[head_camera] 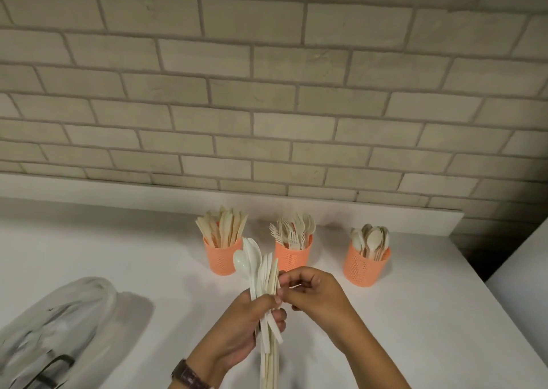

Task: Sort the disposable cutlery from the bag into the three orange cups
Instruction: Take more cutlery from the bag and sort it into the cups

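A bundle of pale disposable cutlery [264, 273], white and cream plastic pieces pressed together lengthwise, stands nearly upright in the lower middle of the view. The left hand [249, 326] grips it round the middle, fingers curled across the front and thumb behind. The heads fan out above the fist, and the handles hang below it to the bottom edge of the frame. A white spoon bowl [240, 261] sticks out on the bundle's left side. The right hand [315, 295] comes in from the right and touches the bundle's right edge just above the left hand's fingers. Its thumb and forefinger pinch one of the flat pieces there, and its other fingers are loosely curled.

Behind the hands, three orange perforated plastic cups stand in a row on the white counter [415, 314], apart from one another and from the hands. The left orange cup [221, 259] holds cream knives [226, 227], the middle orange cup [292, 257] holds forks [289, 232], and the right orange cup [364, 268] holds spoons [373, 238]. The fanned top of the held bundle overlaps the gap between the left and middle cups.

A crumpled translucent plastic bag [59, 323] lies on the counter at the lower left, well apart from the hands. The dark marks on it are too blurred to read. A brown-strapped wristwatch [189, 374] sits on the left wrist, its face not legible. A pale brick-pattern wall [267, 92] rises behind the counter.
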`<state>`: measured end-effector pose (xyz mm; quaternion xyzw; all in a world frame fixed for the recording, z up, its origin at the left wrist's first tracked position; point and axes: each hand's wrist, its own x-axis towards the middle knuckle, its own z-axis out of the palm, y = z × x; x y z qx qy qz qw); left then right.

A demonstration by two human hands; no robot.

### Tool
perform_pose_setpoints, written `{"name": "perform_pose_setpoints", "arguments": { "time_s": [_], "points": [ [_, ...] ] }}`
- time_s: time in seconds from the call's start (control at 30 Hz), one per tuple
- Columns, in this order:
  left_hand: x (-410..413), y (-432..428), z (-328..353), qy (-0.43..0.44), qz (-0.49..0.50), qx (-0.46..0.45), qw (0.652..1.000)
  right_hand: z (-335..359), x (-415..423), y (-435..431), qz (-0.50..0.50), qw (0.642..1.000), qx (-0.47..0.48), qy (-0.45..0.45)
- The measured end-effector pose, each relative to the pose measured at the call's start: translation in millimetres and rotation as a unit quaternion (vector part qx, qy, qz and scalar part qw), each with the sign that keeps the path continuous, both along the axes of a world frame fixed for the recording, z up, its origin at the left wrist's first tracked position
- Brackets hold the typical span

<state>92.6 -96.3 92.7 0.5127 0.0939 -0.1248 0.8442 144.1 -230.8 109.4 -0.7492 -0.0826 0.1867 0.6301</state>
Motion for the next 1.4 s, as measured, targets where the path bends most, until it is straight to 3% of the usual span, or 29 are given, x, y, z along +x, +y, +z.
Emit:
{"name": "perform_pose_setpoints", "arguments": {
  "time_s": [0.13,0.27,0.77,0.93,1.07,1.2,1.3,1.4],
  "points": [
    [-2.0,1.7,-0.8,-0.002,0.013,0.032,0.999,2.5,-0.3,11.1,-0.022,0.998,-0.048,-0.030],
    [-6.5,7.4,-1.5,0.001,0.030,0.073,0.997,4.6,-1.3,19.4,-0.072,0.997,-0.013,0.004],
    [-6.3,19.6,-1.2,0.020,0.046,0.011,0.999,5.0,3.3,25.3,-0.083,0.995,0.032,0.049],
    [-6.8,22.2,0.0,0.025,0.057,0.021,0.998,10.3,8.8,15.5,-0.084,0.995,0.025,0.039],
    [-1.2,24.7,-3.3,0.044,0.059,0.037,0.997,22.7,24.9,8.5,-0.112,0.990,0.074,0.039],
    [-1.1,29.2,-9.1,0.049,0.093,0.054,0.993,44.3,63.1,-5.6,-0.222,0.962,0.144,-0.074],
    [-4.4,31.1,-10.4,0.045,0.094,0.055,0.993,53.0,92.4,-11.1,-0.271,0.935,0.073,-0.216],
    [-5.1,31.3,-9.0,0.040,0.094,0.038,0.994,44.7,115.4,-4.2,-0.271,0.915,0.007,-0.298]
  ]
}}
